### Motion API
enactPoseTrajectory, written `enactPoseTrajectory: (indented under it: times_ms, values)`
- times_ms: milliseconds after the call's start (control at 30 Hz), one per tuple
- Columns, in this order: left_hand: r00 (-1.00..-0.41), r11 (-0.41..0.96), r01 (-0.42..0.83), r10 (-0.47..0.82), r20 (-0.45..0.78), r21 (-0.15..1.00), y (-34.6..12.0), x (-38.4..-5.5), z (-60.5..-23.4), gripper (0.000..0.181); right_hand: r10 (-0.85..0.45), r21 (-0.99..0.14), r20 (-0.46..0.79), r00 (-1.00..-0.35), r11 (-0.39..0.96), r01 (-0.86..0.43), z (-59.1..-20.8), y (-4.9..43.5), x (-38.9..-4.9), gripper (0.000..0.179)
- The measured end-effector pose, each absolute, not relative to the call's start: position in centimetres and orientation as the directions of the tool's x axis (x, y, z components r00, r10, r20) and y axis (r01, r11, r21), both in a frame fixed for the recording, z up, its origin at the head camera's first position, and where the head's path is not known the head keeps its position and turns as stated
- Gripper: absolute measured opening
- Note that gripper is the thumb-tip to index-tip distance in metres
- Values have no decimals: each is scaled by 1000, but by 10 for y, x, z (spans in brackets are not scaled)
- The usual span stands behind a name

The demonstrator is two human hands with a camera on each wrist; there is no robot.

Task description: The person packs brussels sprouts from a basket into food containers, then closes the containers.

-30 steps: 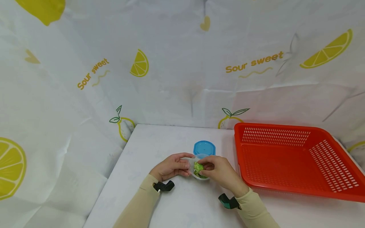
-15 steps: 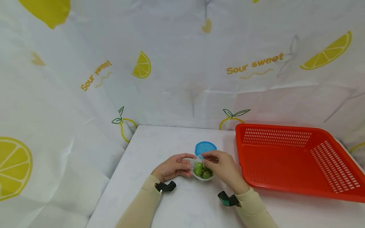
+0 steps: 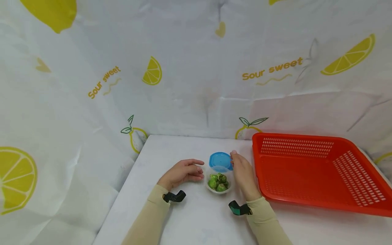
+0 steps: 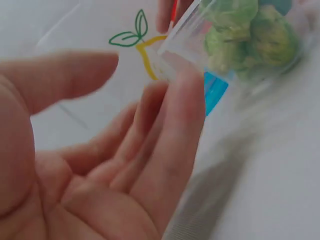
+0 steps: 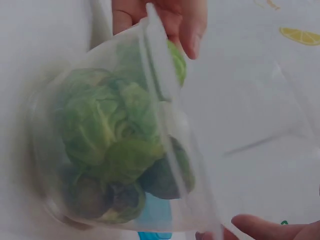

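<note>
A small clear plastic container (image 3: 218,189) stands on the white table, with several green Brussels sprouts (image 3: 218,181) inside. It fills the right wrist view (image 5: 115,150), sprouts (image 5: 110,130) pressed against its wall. Just behind it lies a blue lid (image 3: 219,159). My left hand (image 3: 198,172) lies relaxed at the container's left, holding nothing. In the left wrist view its fingertips (image 4: 180,100) touch the container wall (image 4: 200,40). My right hand (image 3: 234,160) stands at the container's right. Its straight fingers reach the lid's right edge and hold nothing.
A large red slotted basket (image 3: 318,170), with nothing in it, takes up the table's right side, close to my right hand. A white cloth printed with lemons (image 3: 190,68) hangs behind and at the left. The table's front edge is out of view.
My right hand has come out of the container, leaving a sprout inside, and has moved back and right to the blue lid. My left hand has loosened its hold on the container.
</note>
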State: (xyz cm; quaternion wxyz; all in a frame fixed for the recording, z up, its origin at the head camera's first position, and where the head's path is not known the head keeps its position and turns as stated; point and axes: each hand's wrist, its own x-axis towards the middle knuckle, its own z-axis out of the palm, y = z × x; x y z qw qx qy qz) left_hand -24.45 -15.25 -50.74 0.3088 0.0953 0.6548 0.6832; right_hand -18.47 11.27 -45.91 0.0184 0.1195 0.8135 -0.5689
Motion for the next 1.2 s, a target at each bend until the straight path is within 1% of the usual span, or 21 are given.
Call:
enactPoseTrajectory:
  times_ms: [133, 300, 433, 633, 767, 900, 1033, 1200]
  values:
    - [-834, 79, -297, 465, -298, 952, -144, -255, -498, 51, 154, -922, -212, -965, 296, 250, -465, 115, -188, 83]
    - [-868, 40, -325, 383, -315, 945, -128, -271, -492, 61, 130, -920, -231, -964, 294, 260, -474, 118, -191, 89]
    - [-868, 33, -370, 345, -359, 928, -117, -282, -490, 67, 106, -924, -266, -958, 254, 285, -481, 120, -194, 91]
    - [-842, 103, -410, 338, -420, 906, -105, -290, -487, 68, 88, -940, -284, -955, 171, 295, -487, 120, -199, 86]
    - [-833, 72, -448, 327, -445, 891, -101, -294, -486, 65, 108, -948, -274, -956, 135, 287, -487, 119, -201, 82]
    - [-837, -5, -486, 292, -464, 874, -100, -296, -487, 54, 117, -950, -283, -952, 101, 295, -488, 119, -203, 78]
    - [-855, -22, -467, 266, -445, 884, -99, -294, -486, 44, 111, -952, -285, -952, 85, 294, -488, 121, -203, 76]
    - [-873, -50, -445, 247, -421, 894, -98, -295, -486, 38, 121, -948, -304, -945, 59, 312, -489, 123, -204, 75]
